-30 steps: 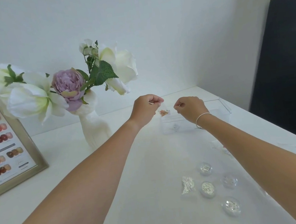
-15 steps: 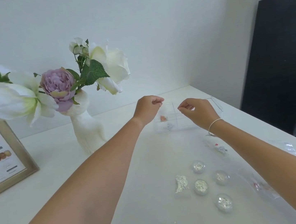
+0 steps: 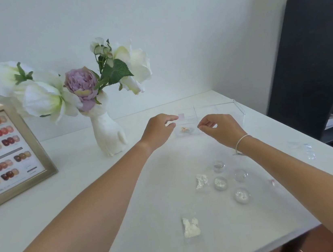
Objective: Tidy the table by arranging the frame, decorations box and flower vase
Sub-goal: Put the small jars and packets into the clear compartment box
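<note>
The left hand (image 3: 158, 130) and right hand (image 3: 220, 128) hovered with loosely curled fingers holding nothing over the near edge of the clear decorations box (image 3: 207, 118), which sat at the desk's (image 3: 81, 192) far right corner with a small gold-pink piece inside. Left of the box stood the white flower vase (image 3: 108, 136), and beyond it the frame (image 3: 35, 147), cut off by the picture's edge. Nearer the person lay round glitter pots (image 3: 242, 195) and small packets (image 3: 191, 227), their transparent wrapping hard to make out.
</note>
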The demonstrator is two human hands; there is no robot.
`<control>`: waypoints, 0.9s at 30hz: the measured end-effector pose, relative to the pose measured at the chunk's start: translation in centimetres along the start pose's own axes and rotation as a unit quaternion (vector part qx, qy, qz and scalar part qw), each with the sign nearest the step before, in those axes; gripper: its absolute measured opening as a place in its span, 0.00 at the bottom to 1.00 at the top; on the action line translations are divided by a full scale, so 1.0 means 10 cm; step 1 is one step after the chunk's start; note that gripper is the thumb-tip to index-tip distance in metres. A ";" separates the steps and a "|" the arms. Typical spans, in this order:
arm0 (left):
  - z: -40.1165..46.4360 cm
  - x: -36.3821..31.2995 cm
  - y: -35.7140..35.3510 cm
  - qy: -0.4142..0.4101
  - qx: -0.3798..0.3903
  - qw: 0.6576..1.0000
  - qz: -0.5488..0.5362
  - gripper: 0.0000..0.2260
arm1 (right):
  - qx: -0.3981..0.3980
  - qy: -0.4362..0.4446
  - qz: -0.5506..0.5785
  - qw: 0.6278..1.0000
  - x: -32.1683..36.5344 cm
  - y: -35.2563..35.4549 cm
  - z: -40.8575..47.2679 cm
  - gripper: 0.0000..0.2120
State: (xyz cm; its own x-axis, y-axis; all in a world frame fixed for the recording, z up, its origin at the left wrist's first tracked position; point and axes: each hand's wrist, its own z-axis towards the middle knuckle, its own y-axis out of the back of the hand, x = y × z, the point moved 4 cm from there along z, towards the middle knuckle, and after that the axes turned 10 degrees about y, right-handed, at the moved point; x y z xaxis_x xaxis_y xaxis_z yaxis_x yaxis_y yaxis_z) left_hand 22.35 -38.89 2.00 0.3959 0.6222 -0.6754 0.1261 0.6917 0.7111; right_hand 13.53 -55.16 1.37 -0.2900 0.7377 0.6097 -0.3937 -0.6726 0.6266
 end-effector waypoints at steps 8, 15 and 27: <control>-0.78 0.03 0.06 -0.009 0.052 0.998 -0.035 0.11 | 0.105 0.014 -0.014 0.994 0.28 -0.09 -0.41 0.03; -1.39 0.04 0.00 0.004 0.156 0.988 -0.010 0.10 | 0.216 -0.001 -0.090 0.972 0.36 -0.08 -0.73 0.11; -1.86 0.06 0.01 -0.007 0.258 0.959 0.120 0.20 | 0.271 0.028 -0.222 0.936 0.56 -0.21 -0.93 0.18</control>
State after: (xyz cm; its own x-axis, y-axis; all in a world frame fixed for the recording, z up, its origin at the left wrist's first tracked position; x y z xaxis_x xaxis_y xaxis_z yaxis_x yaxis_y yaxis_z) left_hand 5.67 -31.60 -1.94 0.4806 0.7333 -0.4809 0.4615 0.2549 0.8497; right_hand 4.66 -49.08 -1.09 -0.2531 0.9435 0.2138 0.0104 -0.2183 0.9758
